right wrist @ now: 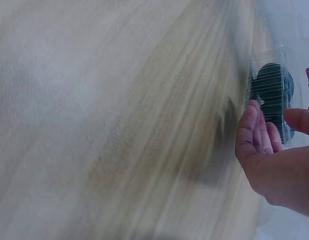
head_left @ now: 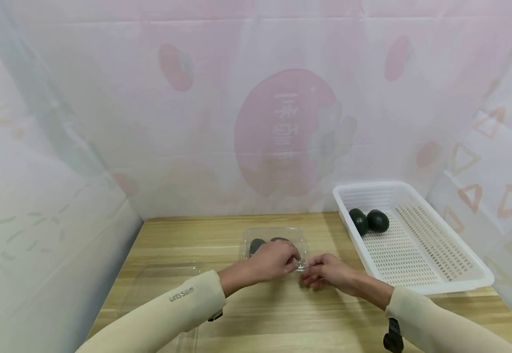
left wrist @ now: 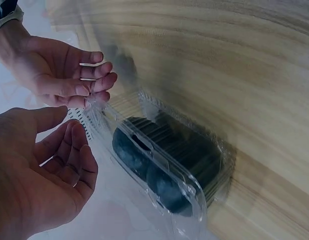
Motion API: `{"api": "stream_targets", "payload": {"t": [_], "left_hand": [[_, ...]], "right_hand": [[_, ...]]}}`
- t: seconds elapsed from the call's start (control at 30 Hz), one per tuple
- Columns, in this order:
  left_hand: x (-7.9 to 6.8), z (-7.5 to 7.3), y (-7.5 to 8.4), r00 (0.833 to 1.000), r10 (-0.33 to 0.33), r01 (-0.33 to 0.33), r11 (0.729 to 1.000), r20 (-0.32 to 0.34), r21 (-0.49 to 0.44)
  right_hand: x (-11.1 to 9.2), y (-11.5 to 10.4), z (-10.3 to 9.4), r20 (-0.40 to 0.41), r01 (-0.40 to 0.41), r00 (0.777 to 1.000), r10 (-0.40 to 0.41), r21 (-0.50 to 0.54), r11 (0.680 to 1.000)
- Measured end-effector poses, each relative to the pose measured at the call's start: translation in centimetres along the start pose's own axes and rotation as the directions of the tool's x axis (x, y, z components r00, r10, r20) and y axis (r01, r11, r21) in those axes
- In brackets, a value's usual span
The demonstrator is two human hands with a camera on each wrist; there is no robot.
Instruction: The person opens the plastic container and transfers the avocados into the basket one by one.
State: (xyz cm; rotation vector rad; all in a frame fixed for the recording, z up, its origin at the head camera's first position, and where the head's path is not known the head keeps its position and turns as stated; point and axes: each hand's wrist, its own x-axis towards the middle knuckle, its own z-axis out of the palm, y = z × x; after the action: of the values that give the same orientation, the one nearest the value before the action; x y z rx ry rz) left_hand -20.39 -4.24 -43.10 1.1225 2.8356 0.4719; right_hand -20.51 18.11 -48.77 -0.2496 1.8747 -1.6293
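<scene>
A clear plastic clamshell box (head_left: 297, 235) stands on the table in the middle of the head view, with dark green avocados (left wrist: 167, 187) inside. At its front right corner, my right hand (head_left: 332, 272) pinches the plastic edge between thumb and fingers. My left hand (head_left: 273, 260) hovers over the front of the box, fingers loosely bent. In the left wrist view, the left hand's fingertips (left wrist: 74, 130) hold nothing and lie just beside the box's corner. The right wrist view shows the right hand's fingers (right wrist: 249, 132) in front of the box's ribbed side.
A white perforated basket (head_left: 448, 240) stands at the right, with two avocados (head_left: 378, 221) at its left side. Another clear plastic container (head_left: 167, 267) lies at the left of the wooden table (head_left: 282, 323), partly behind the left sleeve. Printed cloth hangs behind and at the sides.
</scene>
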Motion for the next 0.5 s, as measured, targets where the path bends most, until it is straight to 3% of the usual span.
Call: {"api": "stream_targets", "payload": {"t": [0.3, 0.5], "left_hand": [[0.6, 1.5, 0.8, 0.999, -0.023, 0.022, 0.999, 0.038, 0.031], [0.8, 2.0, 0.9, 1.0, -0.026, 0.025, 0.998, 0.018, 0.059]], "right_hand": [[0.1, 0.7, -0.1, 0.018, -0.031, 0.999, 0.028, 0.147, 0.989], [0.0, 1.3, 0.0, 0.03, -0.013, 1.0, 0.007, 0.211, 0.977]]}}
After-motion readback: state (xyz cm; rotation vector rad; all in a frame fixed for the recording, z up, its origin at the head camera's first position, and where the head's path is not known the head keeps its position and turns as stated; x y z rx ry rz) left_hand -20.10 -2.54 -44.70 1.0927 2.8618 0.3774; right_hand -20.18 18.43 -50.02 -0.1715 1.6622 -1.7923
